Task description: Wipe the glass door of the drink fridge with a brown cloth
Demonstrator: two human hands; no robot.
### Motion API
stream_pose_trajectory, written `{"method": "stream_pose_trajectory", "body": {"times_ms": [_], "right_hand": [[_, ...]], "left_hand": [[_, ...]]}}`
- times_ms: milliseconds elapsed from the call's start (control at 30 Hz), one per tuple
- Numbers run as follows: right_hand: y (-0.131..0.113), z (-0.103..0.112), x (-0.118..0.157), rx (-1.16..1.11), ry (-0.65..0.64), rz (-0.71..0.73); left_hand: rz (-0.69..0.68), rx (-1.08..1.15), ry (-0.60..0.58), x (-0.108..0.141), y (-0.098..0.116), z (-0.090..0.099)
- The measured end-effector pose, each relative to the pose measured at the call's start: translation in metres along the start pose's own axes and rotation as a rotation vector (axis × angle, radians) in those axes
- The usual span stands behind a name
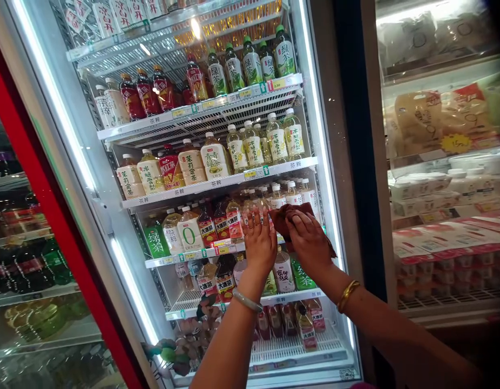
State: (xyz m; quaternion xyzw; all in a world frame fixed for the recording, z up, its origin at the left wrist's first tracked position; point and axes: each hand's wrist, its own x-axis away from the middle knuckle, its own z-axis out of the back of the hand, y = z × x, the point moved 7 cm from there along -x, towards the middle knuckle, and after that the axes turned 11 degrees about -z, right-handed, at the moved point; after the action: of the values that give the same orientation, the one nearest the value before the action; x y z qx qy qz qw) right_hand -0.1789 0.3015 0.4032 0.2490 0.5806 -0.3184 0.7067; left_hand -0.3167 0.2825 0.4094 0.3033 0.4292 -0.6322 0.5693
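My left hand [258, 237] lies flat with fingers stretched out against the glass door [217, 202] of a lit drinks fridge. A pale bangle [247, 300] circles that wrist. To its right, my right hand [309, 235] presses a reddish-brown cloth [280, 219] to the same glass, its fingers bent over the cloth. A gold bracelet [348, 296] is on the right wrist. Behind the glass, near both hands, stand bottles with white labels [290, 190] and iced tea bottles [207, 227]. Part of the cloth is hidden under the right hand.
Shelves above hold green tea bottles [250, 59] and red-labelled bottles [132, 97]. A red frame [67, 243] borders another drinks cooler at the left. On the right, an open display [444, 210] carries packaged food and small tubs. A reflection of leaves [169, 354] shows low in the glass.
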Motion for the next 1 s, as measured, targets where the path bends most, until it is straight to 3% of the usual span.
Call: {"method": "stream_pose_trajectory", "body": {"times_ms": [133,367,500,633,767,900,1000], "right_hand": [[0.009,-0.005,0.005,-0.025,0.012,-0.128],[0.017,-0.032,0.020,-0.099,-0.002,-0.140],[0.009,-0.037,0.007,-0.105,0.013,-0.162],[-0.010,-0.040,-0.011,-0.115,-0.015,-0.143],[-0.019,-0.044,0.007,-0.138,-0.046,-0.005],[0.002,-0.042,0.037,-0.138,-0.031,0.127],[0.024,-0.039,0.030,-0.128,-0.041,0.062]], "left_hand": [[-0.009,-0.005,-0.013,0.000,-0.002,0.003],[-0.023,-0.044,-0.033,0.003,-0.004,-0.002],[-0.029,-0.054,-0.021,0.000,-0.006,-0.004],[-0.020,-0.060,-0.012,0.002,-0.013,-0.006],[-0.003,-0.057,-0.002,0.017,-0.018,-0.010],[-0.087,-0.031,-0.036,0.025,0.003,-0.014],[-0.151,0.007,-0.059,0.008,0.022,-0.011]]}}
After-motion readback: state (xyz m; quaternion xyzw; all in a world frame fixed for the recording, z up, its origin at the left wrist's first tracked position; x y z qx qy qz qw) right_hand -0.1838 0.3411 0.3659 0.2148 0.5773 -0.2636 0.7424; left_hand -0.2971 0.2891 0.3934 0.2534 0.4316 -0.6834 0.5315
